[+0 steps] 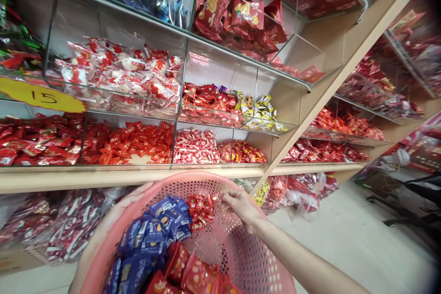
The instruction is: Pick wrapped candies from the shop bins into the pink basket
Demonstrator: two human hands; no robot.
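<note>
To the left of the pink basket (241, 248), high on the shelf (103, 177), a yellow tag (39, 95) reads 15. Beside it on the same wall of glass bins lie red and white sweets (120, 71), and lower down, red wrapped sweets (134, 142) just above the basket's far rim.

The left hand (129, 197) holds the basket at its left rim, with the forearm running down the outside of the wall. Its fingers wrap over the rim; whether they are spread or pressed together I cannot tell, since most of them are hidden.

Inside the basket, blue packets (155, 227) pile against the left wall, and red packets with orange pictures (193, 275) lie at the near edge. A cluster of small red sweets (201, 211) sits at the far side of the basket, just right of the blue packets.

The right hand (241, 204) reaches over the basket's far rim, its fingers (225, 194) curled together and touching the rightmost sweets of that cluster.

Right of the basket, clear bags of red sweets (292, 190) sit under the shelf by the floor.
</note>
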